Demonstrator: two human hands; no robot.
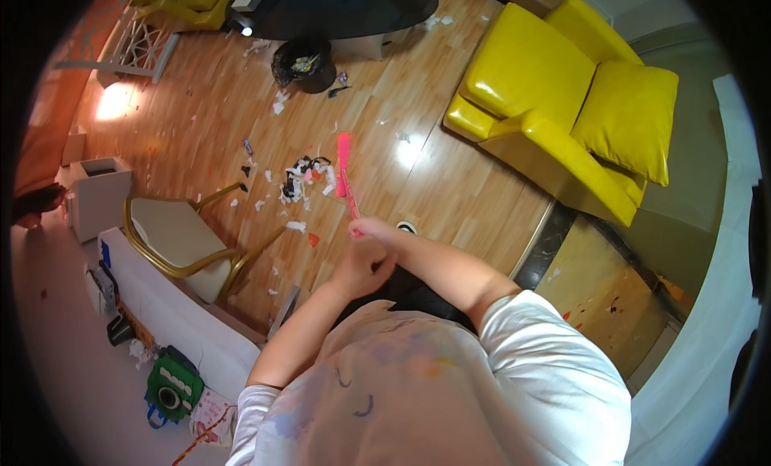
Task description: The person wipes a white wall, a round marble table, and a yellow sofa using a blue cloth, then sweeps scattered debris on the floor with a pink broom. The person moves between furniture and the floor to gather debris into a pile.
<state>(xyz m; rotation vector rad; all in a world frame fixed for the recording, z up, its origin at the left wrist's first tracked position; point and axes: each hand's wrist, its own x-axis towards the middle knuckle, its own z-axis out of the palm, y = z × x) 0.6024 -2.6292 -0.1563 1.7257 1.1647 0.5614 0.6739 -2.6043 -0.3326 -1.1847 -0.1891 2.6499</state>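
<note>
A pink broom [348, 183] slants over the wood floor, its bristle head beside a heap of white and black scraps [304, 180]. My right hand [372, 228] is closed around the broom's handle. Just below it in the picture is my left hand [362, 266], blurred and curled, overlapping or close against the right one. Whether the handle also runs into the left hand cannot be made out. More white scraps [296, 226] and a red scrap [313, 239] lie on the floor left of the hands.
A cream chair with gold frame [181, 237] stands left, by a white counter [174, 303] bearing a green bag [174, 385]. A yellow armchair [530, 68] is at upper right. Ahead are a black waste bin [316, 74] and a dark oval table [361, 11]. A shoe [407, 227] shows below.
</note>
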